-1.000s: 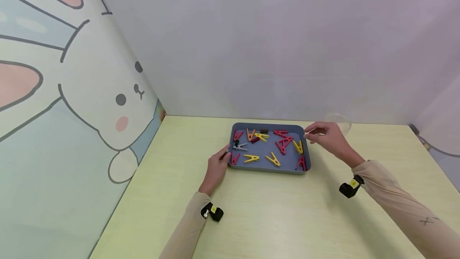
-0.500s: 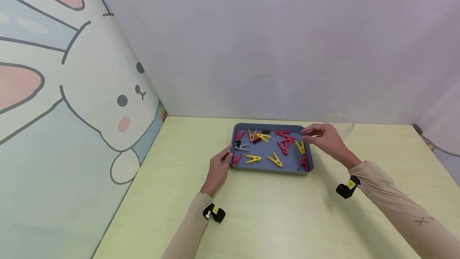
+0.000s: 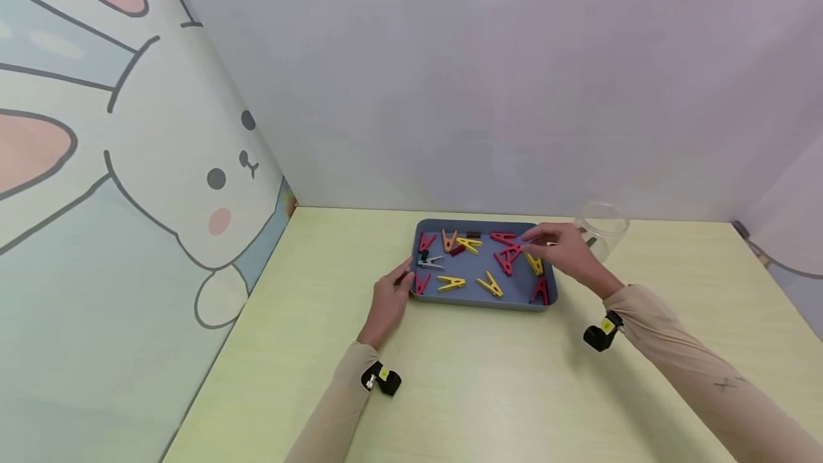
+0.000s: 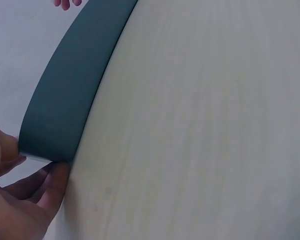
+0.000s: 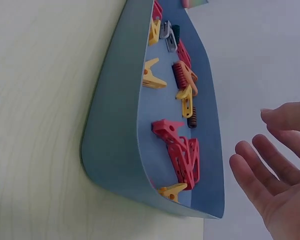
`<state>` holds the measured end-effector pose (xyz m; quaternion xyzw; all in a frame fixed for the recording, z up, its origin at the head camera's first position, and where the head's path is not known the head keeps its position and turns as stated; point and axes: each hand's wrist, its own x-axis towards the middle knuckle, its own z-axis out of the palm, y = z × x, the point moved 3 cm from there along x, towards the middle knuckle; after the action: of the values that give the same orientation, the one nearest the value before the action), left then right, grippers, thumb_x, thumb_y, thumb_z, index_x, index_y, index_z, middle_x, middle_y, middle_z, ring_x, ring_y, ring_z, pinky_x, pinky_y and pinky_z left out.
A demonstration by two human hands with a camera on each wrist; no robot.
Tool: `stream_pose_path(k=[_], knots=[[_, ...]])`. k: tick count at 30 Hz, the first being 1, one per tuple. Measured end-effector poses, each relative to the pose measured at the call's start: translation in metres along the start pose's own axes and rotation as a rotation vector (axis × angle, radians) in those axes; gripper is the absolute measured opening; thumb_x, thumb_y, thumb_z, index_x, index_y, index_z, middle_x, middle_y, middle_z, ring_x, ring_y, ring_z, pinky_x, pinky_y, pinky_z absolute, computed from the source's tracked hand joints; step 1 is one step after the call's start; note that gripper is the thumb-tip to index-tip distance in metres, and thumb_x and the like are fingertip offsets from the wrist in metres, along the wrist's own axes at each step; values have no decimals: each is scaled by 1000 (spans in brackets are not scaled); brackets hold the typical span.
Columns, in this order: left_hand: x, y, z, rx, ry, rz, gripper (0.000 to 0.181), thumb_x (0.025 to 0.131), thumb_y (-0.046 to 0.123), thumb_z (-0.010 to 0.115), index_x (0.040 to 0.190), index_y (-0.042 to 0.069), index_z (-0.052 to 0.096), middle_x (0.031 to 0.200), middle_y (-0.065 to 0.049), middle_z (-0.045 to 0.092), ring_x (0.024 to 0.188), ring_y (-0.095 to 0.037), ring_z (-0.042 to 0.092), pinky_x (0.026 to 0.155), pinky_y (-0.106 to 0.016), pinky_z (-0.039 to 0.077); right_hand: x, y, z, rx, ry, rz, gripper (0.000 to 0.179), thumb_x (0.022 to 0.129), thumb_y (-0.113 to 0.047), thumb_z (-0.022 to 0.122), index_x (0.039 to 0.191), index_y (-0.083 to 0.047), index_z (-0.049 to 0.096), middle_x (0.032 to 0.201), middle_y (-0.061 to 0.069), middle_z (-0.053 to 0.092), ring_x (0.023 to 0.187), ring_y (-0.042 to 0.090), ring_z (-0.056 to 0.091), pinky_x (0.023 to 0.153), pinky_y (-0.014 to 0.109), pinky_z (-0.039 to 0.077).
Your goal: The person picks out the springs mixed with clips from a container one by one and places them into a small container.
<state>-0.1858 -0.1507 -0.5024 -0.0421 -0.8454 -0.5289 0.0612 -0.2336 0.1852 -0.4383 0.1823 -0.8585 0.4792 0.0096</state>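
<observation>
A blue-grey tray (image 3: 479, 301) lies on the table and holds several spring clips. Among them are red clips (image 3: 508, 260), yellow clips (image 3: 490, 284), an orange clip (image 3: 449, 240) and a grey clip (image 3: 431, 263). My left hand (image 3: 386, 304) grips the tray's left end; in the left wrist view its thumb and fingers (image 4: 54, 190) are at the tray's corner. Above the tray's right side hovers my right hand (image 3: 566, 252), near the red clips. Its fingers (image 5: 255, 172) are spread and bent slightly, with nothing between them, in the right wrist view.
Just behind my right hand stands a clear cup (image 3: 607, 223), with something dark visible through it. Small ribbed pieces, one brown (image 3: 473, 234) and one dark red (image 3: 457, 250), lie among the clips. A pale wall rises behind the table (image 3: 476, 384); a rabbit-printed wall (image 3: 167, 127) is at left.
My right hand has moved left from the tray's right rim to above the red and yellow clips. More of the clear cup shows. My left hand keeps its place at the tray.
</observation>
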Motion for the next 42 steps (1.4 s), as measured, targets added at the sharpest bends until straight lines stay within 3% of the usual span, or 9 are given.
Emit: stream_pose_path(k=[8, 20, 24, 28, 42], knots=[[0, 1, 0, 7, 1, -2, 39, 99, 19, 52, 137, 14, 52, 111, -10, 64, 95, -17, 54, 85, -36, 43, 2, -6, 7, -5, -25, 7, 20, 85, -19, 71, 102, -8, 70, 101, 8, 68, 88, 22, 64, 71, 31, 52], [-1, 1, -1, 2, 4, -11, 39, 99, 19, 52, 138, 14, 52, 115, -8, 63, 101, -17, 54, 89, -37, 43, 7, -11, 14, -4, -22, -12, 15, 85, -18, 72, 99, -10, 71, 97, 8, 68, 85, 23, 64, 71, 51, 51], [-1, 0, -1, 1, 1, -10, 40, 99, 20, 52, 138, 14, 52, 117, -8, 62, 102, -17, 54, 90, -37, 43, 8, -14, 18, -1, -32, -13, 15, 84, -15, 72, 98, -10, 71, 98, 10, 68, 86, 29, 64, 68, 44, 52], [-1, 0, 0, 7, -2, -3, 40, 99, 20, 52, 138, 14, 51, 117, -8, 63, 103, -16, 54, 91, -38, 43, 10, -16, 22, -16, -39, -3, 15, 84, -16, 73, 97, -9, 72, 100, 12, 68, 86, 28, 64, 68, 35, 52], [1, 0, -1, 11, -4, -7, 40, 99, 20, 52, 138, 14, 52, 115, -9, 63, 100, -17, 53, 88, -36, 43, 18, -17, 35, -4, -40, -35, 15, 85, -14, 72, 98, -8, 71, 103, 16, 67, 84, 21, 63, 72, 36, 50]])
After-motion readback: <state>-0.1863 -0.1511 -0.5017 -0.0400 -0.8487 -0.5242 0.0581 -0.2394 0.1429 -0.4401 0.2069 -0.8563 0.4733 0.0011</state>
